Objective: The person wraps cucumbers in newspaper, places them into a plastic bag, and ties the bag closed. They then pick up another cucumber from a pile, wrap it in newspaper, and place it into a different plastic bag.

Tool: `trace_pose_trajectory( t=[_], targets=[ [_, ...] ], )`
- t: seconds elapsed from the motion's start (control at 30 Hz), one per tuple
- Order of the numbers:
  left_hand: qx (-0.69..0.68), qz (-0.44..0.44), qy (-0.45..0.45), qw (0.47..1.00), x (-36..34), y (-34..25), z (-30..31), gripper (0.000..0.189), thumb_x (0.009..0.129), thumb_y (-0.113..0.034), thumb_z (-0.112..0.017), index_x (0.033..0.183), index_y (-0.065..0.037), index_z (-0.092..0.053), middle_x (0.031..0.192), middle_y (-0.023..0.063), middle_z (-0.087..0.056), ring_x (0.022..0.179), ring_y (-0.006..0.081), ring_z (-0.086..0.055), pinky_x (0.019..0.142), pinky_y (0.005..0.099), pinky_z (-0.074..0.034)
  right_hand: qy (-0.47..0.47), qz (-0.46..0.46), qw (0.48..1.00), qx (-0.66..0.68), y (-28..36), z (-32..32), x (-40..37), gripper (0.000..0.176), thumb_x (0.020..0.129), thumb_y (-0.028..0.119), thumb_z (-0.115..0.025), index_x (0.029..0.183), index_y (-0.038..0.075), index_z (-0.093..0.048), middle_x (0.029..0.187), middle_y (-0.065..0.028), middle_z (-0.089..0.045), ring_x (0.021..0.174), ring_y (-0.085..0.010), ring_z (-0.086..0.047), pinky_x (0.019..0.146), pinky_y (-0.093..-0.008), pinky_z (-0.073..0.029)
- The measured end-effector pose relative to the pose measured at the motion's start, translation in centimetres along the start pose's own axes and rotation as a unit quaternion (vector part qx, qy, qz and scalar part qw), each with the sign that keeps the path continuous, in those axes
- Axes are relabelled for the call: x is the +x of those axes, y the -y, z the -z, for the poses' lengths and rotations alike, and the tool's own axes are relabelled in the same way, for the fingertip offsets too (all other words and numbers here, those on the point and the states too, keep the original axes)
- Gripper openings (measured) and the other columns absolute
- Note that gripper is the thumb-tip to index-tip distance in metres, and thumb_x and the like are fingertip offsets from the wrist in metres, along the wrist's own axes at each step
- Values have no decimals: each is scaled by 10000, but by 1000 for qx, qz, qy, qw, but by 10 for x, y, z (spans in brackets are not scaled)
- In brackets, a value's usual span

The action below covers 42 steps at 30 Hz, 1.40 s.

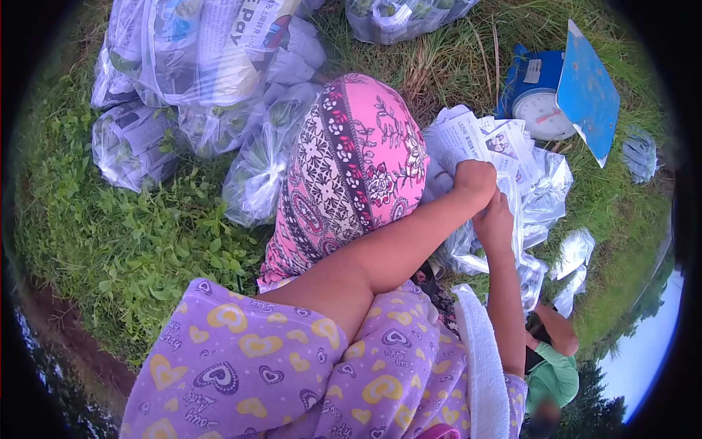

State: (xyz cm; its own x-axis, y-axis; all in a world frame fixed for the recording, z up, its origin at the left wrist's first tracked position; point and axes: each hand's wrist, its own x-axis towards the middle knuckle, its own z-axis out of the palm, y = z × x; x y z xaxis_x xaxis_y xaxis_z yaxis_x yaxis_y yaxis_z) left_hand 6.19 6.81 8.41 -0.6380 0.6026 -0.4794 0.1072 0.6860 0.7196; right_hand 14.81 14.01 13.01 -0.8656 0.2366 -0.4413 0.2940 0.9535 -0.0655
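Note:
My left hand [475,181] is closed at the newspaper-lined clear plastic bag [526,194]; its fingers are mostly hidden behind the knuckles. Right below it, my right hand [494,221] is also closed, gripping the bag's plastic. The two hands nearly touch. Folded newspaper [462,139] sticks out of the bag's top, and what lies deeper inside is hard to make out. My bent knee, in pink patterned cloth [358,146], is just left of the bag.
Several newspaper-lined plastic bags [212,58] of green produce lie upper left. Another filled bag [406,18] sits at the top. A blue dial scale [541,95] with a tilted blue plate [587,95] stands upper right. A person in green [552,384] is lower right.

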Motion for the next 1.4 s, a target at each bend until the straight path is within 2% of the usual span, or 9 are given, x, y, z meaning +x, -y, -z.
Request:
trace_pose_trajectory(
  t=[0.17, 0.47, 0.57, 0.67, 0.77, 1.0, 1.2, 1.37, 1.4],
  targets=[
    [29, -41, 7, 999, -5, -10, -3, 147, 738, -168, -568, 756, -82, -685, 772, 114, -676, 733, 250, -669, 625, 354, -517, 47, 10, 998, -49, -5, -7, -5, 332, 744, 160, -620, 1019, -9, -542, 890, -168, -574, 736, -368, -601, 670, -457, -485],
    [3, -60, -10, 998, -6, -18, 1, 156, 736, -155, -549, 753, -76, -683, 746, 117, -673, 703, 257, -669, 595, 368, -518, 108, 50, 991, 59, -27, -4, 21, 163, 738, 125, -612, 846, 3, -627, 834, -193, -646, 778, -365, -616, 691, -427, -479],
    [-8, -72, -25, 997, -5, -20, -2, 158, 730, -150, -544, 744, -66, -677, 734, 123, -671, 680, 262, -668, 577, 374, -518, 127, -16, 985, 119, -23, 2, 22, 213, 770, 164, -608, 941, 41, -641, 905, -199, -649, 873, -353, -622, 740, -402, -483],
    [-9, -81, -33, 996, -5, -23, -2, 158, 722, -148, -542, 734, -57, -671, 723, 126, -668, 666, 263, -667, 569, 377, -519, 84, 17, 977, 194, -57, -33, 23, 191, 733, 131, -639, 884, 12, -635, 848, -197, -650, 808, -367, -621, 711, -406, -482],
    [-8, -84, -35, 996, -5, -27, -4, 160, 719, -148, -540, 729, -53, -668, 717, 129, -668, 662, 264, -667, 566, 376, -520, 77, -13, 967, 244, -63, -37, 23, 207, 748, 159, -627, 907, 27, -636, 865, -194, -651, 836, -356, -621, 724, -407, -482],
    [-4, -86, -12, 996, -3, -32, 1, 164, 722, -142, -531, 739, -55, -669, 731, 139, -670, 677, 264, -670, 568, 373, -522, 52, 2, 980, 194, -50, -20, 27, 218, 739, 180, -634, 897, 31, -633, 836, -188, -650, 803, -352, -622, 702, -409, -481],
    [-27, -81, -13, 996, -8, -33, 6, 168, 727, -138, -529, 760, -49, -668, 756, 139, -672, 702, 272, -669, 594, 381, -523, -2, 56, 996, 73, -34, -1, 12, 228, 730, 197, -640, 888, 34, -631, 812, -183, -649, 775, -350, -622, 683, -410, -480],
    [-46, -90, -14, 995, -13, -32, 8, 160, 721, -139, -543, 767, -51, -668, 759, 137, -670, 703, 277, -665, 607, 383, -523, 93, 21, 994, -52, -26, 7, 0, 197, 739, 209, -616, 865, 59, -639, 773, -149, -650, 740, -328, -625, 675, -416, -476],
    [-47, -89, -18, 995, -13, -33, 8, 156, 718, -140, -546, 759, -52, -669, 752, 135, -669, 697, 277, -665, 604, 382, -523, 63, 53, 995, -55, -30, 2, 1, 182, 742, 200, -609, 859, 64, -642, 773, -141, -653, 739, -324, -626, 679, -419, -476]
  ],
)
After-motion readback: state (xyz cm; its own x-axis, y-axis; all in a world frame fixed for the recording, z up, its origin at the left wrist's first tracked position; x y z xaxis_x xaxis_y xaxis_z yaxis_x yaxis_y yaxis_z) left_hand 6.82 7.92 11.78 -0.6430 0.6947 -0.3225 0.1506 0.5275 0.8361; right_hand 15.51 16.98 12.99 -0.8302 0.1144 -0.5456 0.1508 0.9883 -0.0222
